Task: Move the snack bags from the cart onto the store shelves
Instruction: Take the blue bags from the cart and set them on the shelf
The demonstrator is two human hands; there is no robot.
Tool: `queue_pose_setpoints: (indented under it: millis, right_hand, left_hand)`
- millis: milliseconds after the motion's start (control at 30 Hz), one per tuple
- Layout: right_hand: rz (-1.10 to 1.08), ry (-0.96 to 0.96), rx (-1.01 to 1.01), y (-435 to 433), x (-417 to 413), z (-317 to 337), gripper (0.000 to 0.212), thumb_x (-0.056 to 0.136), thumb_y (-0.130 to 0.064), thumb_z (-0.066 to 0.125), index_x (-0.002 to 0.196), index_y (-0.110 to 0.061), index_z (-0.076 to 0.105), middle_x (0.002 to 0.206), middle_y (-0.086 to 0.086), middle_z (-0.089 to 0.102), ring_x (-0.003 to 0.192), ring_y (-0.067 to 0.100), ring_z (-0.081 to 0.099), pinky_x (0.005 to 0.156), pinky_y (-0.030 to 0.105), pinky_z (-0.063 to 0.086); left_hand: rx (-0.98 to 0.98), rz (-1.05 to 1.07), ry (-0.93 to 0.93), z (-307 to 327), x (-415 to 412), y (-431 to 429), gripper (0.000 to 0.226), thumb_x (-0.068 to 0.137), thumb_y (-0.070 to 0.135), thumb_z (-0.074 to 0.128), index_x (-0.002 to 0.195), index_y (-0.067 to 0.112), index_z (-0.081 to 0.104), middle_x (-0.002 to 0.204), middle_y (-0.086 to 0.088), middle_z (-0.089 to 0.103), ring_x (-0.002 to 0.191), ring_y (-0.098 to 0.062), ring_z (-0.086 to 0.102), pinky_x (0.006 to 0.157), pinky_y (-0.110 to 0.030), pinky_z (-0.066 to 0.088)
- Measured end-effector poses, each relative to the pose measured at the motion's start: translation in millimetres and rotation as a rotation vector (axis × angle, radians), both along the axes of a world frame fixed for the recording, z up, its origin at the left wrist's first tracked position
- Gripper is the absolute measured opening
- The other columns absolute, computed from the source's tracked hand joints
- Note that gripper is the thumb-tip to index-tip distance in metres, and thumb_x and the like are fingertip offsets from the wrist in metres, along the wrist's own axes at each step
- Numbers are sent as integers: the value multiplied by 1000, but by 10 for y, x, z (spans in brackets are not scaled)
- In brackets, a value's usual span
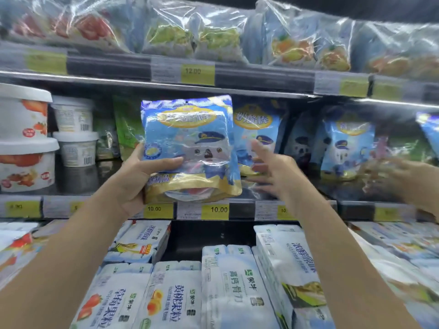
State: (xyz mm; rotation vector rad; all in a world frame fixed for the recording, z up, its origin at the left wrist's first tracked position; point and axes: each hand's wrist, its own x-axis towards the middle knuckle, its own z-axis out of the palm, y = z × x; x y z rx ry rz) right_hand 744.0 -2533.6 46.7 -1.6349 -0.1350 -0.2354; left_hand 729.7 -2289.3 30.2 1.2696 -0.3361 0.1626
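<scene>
Left hand (135,176) grips a blue snack bag (187,138); right hand (273,172) hovers beside it, fingers spread.

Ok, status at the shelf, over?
Left hand grips blue snack bag, upright before middle shelf. Right hand open, fingers spread, near shelved bags. Another hand, blurred, far right.

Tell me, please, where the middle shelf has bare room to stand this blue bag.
The shelf floor in front of the small white tubs, between the big tubs and the green bag, looks bare. Whatever is behind the held blue bag is hidden. Right of it, standing blue bags crowd the row around the right hand.
</scene>
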Motion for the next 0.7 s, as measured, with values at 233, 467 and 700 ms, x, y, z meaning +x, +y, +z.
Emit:
queue_pose_setpoints:
  millis: [233,467,700]
  right_hand:
    - [381,223,-28,40,-301,137,26,79,-20,73,100,-7,70,97,10,70,71,23,71,67,42,62]
    - [310,224,-2,-388,78,187,20,81,-14,71,99,-5,67,87,12,67,69,22,65,66,35,62]
    - [360,5,-56,-711,484,7,26,80,-3,67,103,-14,63,82,-1,71,72,13,65,64,27,59]
  left_hand:
    - [130,-96,128,228,-50,-408,21,75,6,71,94,14,63,76,-5,73,53,-20,69,46,-34,58]
    - [410,-194,147,302,174,-532,64,61,14,82,119,14,56,110,-10,73,95,-29,71,75,-40,61]
    - [561,-41,-82,204,553,-843,99,62,3,88,134,38,30,121,10,60,101,-13,66,67,-25,58]
